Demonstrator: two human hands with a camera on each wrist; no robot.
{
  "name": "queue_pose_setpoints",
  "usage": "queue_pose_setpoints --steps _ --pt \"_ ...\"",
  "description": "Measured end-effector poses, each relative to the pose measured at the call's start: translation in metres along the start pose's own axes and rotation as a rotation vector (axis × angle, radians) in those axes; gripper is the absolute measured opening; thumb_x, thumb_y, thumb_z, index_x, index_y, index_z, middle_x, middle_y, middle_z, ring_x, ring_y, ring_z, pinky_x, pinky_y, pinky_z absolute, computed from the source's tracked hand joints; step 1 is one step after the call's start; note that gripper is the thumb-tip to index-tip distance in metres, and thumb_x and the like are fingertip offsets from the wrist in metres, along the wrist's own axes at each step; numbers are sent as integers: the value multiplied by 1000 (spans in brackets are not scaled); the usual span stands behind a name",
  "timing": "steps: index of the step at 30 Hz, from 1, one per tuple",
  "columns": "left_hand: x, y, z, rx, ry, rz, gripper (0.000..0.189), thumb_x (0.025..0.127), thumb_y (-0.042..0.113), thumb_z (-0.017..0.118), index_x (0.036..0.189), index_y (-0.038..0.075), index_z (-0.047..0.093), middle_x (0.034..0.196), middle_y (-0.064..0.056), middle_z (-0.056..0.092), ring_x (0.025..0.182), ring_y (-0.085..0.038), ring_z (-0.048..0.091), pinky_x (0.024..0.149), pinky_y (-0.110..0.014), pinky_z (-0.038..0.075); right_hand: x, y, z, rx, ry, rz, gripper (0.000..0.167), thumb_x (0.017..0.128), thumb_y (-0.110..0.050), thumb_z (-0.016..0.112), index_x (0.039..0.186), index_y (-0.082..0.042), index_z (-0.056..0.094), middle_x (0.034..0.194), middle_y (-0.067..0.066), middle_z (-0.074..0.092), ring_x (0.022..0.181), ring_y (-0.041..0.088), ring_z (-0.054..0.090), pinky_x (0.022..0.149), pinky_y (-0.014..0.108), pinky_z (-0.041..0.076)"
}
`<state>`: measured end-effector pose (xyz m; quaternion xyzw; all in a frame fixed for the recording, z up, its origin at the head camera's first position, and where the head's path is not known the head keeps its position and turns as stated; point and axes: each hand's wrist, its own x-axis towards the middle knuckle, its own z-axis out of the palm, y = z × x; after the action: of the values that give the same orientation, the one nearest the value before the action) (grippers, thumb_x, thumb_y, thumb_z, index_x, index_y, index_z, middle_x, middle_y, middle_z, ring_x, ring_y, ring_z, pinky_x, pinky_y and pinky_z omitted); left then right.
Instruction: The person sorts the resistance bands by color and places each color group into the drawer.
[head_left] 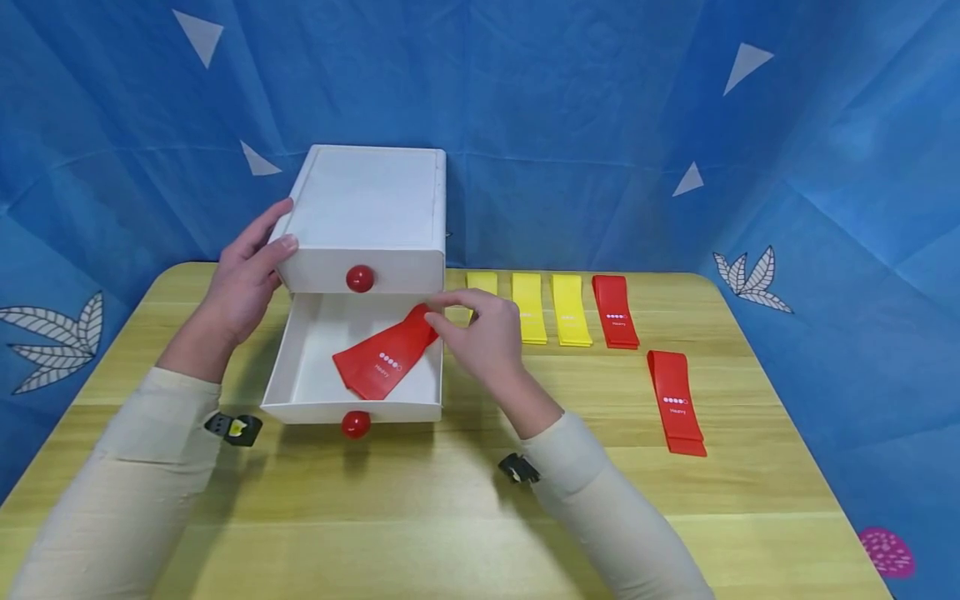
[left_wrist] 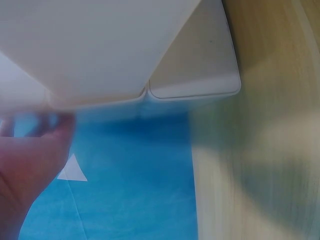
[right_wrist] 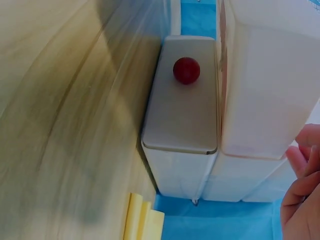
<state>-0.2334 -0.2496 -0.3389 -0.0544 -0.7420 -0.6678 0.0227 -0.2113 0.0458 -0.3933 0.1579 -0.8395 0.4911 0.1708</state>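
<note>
A white drawer cabinet [head_left: 367, 200] stands on the table with one drawer [head_left: 307, 350] pulled out. My left hand [head_left: 251, 271] rests against the cabinet's upper left side, its thumb near the front corner. In the left wrist view, the left hand [left_wrist: 35, 165] lies along the cabinet wall. My right hand [head_left: 483, 333] reaches over the drawer's right edge and pinches the narrow end of a red resistance band [head_left: 382, 358] marked "Heavy". The wide end fans out inside the drawer. At the right edge of the right wrist view, the right hand [right_wrist: 305, 185] shows beside the drawer.
Yellow bands [head_left: 572, 308] lie in a row right of the cabinet, beside a red band [head_left: 615, 312]. Another red band [head_left: 677, 400] lies nearer the table's right edge. A lower drawer front [right_wrist: 182, 115] with a red knob [right_wrist: 186, 70] sits closed. Blue cloth [head_left: 570, 125] hangs behind.
</note>
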Motion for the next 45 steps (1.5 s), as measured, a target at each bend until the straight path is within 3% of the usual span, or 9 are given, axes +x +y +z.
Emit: queue_pose_setpoints --steps 7,14,26,37,41,43,45 --pt "-1 0 -1 10 9 -9 58 104 35 53 158 33 32 163 -1 20 138 -30 31 113 -53 27 -4 11 -15 91 9 -30 23 87 -20 79 109 -12 78 98 -7 74 41 18 37 41 30 35" --pt "-1 0 -3 21 17 -10 58 104 36 53 157 34 32 163 -1 20 137 -30 32 112 -53 27 -7 32 -49 109 47 -29 21 86 -16 81 106 -11 79 98 -5 74 38 17 33 37 31 28" --pt "1 0 -2 24 8 -5 58 104 36 53 158 34 32 163 -1 19 138 -30 30 113 -51 27 -20 81 -122 13 136 155 27 86 -25 81 111 -14 77 102 -2 73 43 14 32 42 30 30" --pt "0 0 -1 22 7 -11 58 104 35 53 158 33 31 164 -2 19 139 -30 30 113 -51 27 -31 112 -170 -92 158 336 37 89 -37 77 120 -18 73 112 -1 70 43 18 35 41 29 33" --pt "0 0 0 28 5 -9 58 104 36 52 158 34 31 164 -2 18 139 -30 30 113 -53 26 -36 125 -186 -147 151 417 43 89 -40 76 125 -17 71 118 1 69 61 21 48 53 28 42" --pt "0 0 0 27 4 -7 58 104 36 52 158 33 31 164 -2 19 138 -30 30 113 -53 26 -38 132 -194 -175 140 445 47 90 -41 75 129 -16 69 122 3 67 83 21 55 66 27 46" --pt "0 1 1 26 6 -6 58 104 36 53 158 33 31 164 -2 19 138 -30 30 113 -53 26 -41 139 -201 -198 125 471 51 91 -43 73 133 -16 66 127 5 65 106 22 53 78 29 46"
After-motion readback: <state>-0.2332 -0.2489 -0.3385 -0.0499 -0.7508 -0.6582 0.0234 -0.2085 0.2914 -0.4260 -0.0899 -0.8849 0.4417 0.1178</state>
